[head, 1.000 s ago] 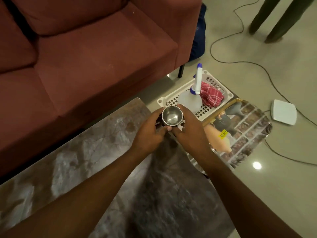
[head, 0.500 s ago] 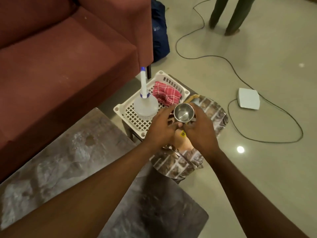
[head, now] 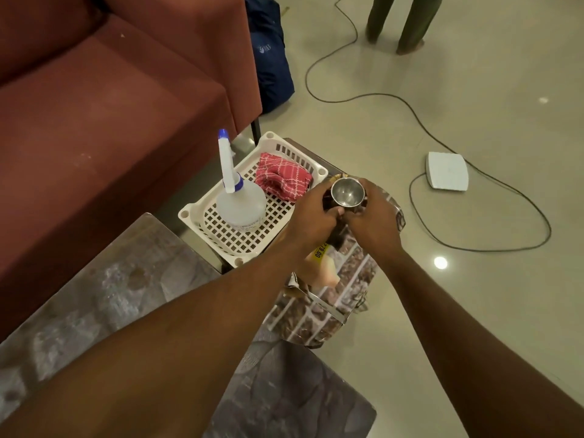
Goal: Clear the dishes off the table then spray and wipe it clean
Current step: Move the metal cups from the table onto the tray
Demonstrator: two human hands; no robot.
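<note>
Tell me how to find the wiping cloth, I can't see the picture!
Look for the big red sofa. Just off its corner sits a white basket with a grid floor. Inside, beside the clear spray bottle, lies the cloth: the only soft, crumpled thing there, red with white checks.

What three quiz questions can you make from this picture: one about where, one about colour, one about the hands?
1. Where does the spray bottle stand?
A on the sofa
B in the white basket
C on the floor

2. What colour is the cloth?
A red checked
B blue
C green

3. What holds the steel cup?
A nothing
B one hand
C both hands

Answers:
B, the bottle stands upright on the basket's grid.
A, the cloth is red with pale lines.
C, the left hand and right hand grip the cup from either side.
</note>
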